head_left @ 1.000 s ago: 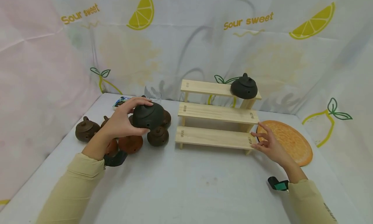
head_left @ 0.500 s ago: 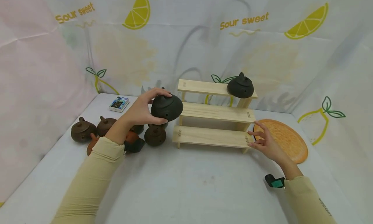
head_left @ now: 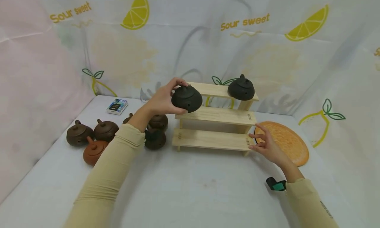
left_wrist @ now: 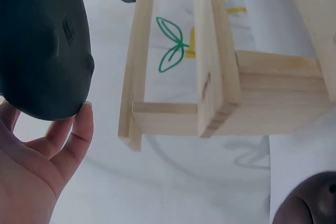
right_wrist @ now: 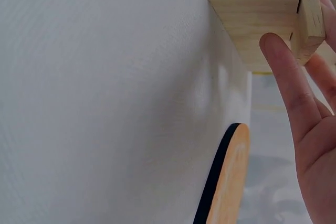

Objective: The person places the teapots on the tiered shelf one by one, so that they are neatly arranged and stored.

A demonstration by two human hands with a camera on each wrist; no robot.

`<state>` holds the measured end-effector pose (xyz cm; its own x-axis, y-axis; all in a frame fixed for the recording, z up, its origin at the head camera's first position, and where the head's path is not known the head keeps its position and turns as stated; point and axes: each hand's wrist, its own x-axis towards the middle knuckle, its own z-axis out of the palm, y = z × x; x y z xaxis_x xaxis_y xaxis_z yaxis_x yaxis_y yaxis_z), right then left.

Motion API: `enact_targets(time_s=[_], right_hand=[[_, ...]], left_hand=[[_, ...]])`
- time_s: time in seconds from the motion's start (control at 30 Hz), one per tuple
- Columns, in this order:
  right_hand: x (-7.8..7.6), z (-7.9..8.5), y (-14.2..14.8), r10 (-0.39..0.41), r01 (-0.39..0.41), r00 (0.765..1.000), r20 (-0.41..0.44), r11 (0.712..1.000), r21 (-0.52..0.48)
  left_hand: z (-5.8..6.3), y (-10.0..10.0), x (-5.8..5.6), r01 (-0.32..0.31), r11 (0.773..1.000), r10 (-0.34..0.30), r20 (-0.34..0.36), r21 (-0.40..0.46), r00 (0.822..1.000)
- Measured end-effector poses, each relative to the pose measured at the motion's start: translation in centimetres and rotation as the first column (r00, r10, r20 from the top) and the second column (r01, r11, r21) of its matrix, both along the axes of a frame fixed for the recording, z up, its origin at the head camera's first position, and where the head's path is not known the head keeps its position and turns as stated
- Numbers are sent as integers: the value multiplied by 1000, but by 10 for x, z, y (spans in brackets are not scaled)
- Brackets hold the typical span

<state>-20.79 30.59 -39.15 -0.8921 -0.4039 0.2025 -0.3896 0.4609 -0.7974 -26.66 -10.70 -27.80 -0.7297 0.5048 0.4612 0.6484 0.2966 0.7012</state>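
My left hand (head_left: 162, 100) grips a black teapot (head_left: 187, 99) by its sides, raised in front of the left end of a three-step wooden display rack (head_left: 212, 138). In the left wrist view, the held teapot (left_wrist: 47, 45) shows its dark underside with a small stamped mark, beside the rack's boards. Another black teapot (head_left: 241, 89) sits at the right end of the top board. My right hand (head_left: 268, 147) holds the rack's right end, thumb at the lowest board's end and fingers above it; the right wrist view shows the thumb (right_wrist: 283, 66) close against the wood.
Left of the rack, several brown teapots (head_left: 79, 134) and a reddish-orange teapot (head_left: 94, 152) stand on the white table, partly behind my left arm. A small patterned box (head_left: 117, 106) lies at the back left. A round pizza-like board (head_left: 285, 142) lies right of the rack.
My left hand has carried the black teapot right and upward, from over the other teapots to the rack's left end. My right hand keeps its place on the rack. The view has turned slightly right.
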Motion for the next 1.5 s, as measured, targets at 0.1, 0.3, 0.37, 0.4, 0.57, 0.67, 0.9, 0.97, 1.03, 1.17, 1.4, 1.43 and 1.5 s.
enact_targets(time_s=[0.1, 0.3, 0.37, 0.4, 0.57, 0.67, 0.9, 0.97, 1.03, 1.17, 1.4, 1.43, 1.5], right_hand=[[-1, -2, -2, 23, -23, 1000, -6, 1000, -18], [-3, -5, 0, 48, -49, 998, -37, 998, -47], [-4, -6, 1, 46, -48, 998, -46, 998, -45], [-4, -6, 2, 46, -48, 998, -51, 998, -44], [-5, -8, 3, 35, -36, 998, -55, 999, -33], [-5, -8, 4, 18, -19, 999, -48, 1000, -20], [-4, -7, 3, 6, -6, 1000, -29, 1000, -10], [-4, -7, 2, 5, -5, 1000, -25, 1000, -9], [-4, -7, 2, 4, -5, 1000, -26, 1000, -9], [-4, -7, 2, 3, -4, 1000, -28, 1000, -10], [-3, -7, 4, -26, 26, 1000, 2, 1000, 5], [-3, -7, 4, -25, 25, 1000, 5, 1000, 2], [-3, -7, 4, -20, 20, 1000, 11, 1000, -8]], left_hand=[[2, 8, -9, 0, 1000, 0, -7, -13, 1000], [6, 32, -32, 16, 999, -17, -43, -38, 999], [8, 41, -38, 16, 999, -18, -50, -45, 999], [9, 45, -41, 9, 998, -12, -49, -54, 999], [12, 63, -54, -10, 996, 9, -11, -84, 1000], [13, 73, -59, 3, 997, -2, 12, -78, 1000], [9, 85, -69, -12, 993, 16, 30, -118, 999], [7, 86, -71, -20, 992, 24, 29, -125, 999], [5, 86, -72, -30, 991, 33, 21, -127, 999], [2, 84, -72, -67, 987, 69, 8, -147, 998], [-1, 86, -70, -46, 981, 36, -56, -187, 998], [0, 86, -70, -41, 981, 31, -55, -190, 998], [0, 87, -69, -36, 979, 28, -44, -201, 999]])
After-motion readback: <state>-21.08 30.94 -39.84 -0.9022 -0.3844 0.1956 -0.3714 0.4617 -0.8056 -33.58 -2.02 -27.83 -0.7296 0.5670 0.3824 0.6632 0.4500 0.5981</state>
